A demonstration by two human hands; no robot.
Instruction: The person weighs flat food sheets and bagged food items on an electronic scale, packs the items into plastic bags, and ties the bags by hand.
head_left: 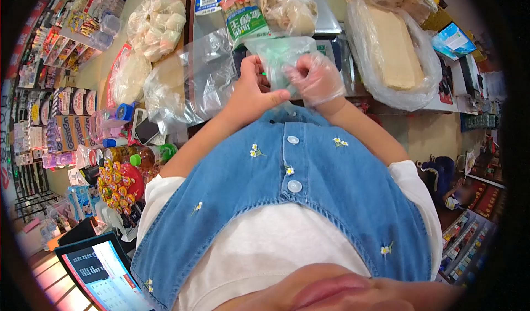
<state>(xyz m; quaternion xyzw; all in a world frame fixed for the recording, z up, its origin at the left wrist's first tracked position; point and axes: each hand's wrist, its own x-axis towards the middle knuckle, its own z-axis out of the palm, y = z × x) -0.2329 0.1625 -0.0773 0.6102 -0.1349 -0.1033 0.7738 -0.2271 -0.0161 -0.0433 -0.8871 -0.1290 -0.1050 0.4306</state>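
Observation:
Just in front of my denim-covered chest, a see-through plastic bag (284, 51) is between my two hands. My left hand (255, 90) is bare; its fingers curl at the bag's left edge and its thumb sticks out toward the middle. My right hand (317, 80) wears a thin transparent plastic glove and pinches the bag's right side. Beyond the bag lies a green printed packet (244, 17). Next to that, a knotted bag of pale food pieces (290, 10) rests on a metal scale plate (327, 21). What the bag's folds contain cannot be made out.
Flat plastic bags (207, 68) lie on the counter at left, near bags of pale round food (156, 28). A pale slab in plastic (395, 48) stands right. Bottles (144, 159), lollipops (117, 186) and a monitor (102, 272) are lower left. Another person (441, 173) is at far right.

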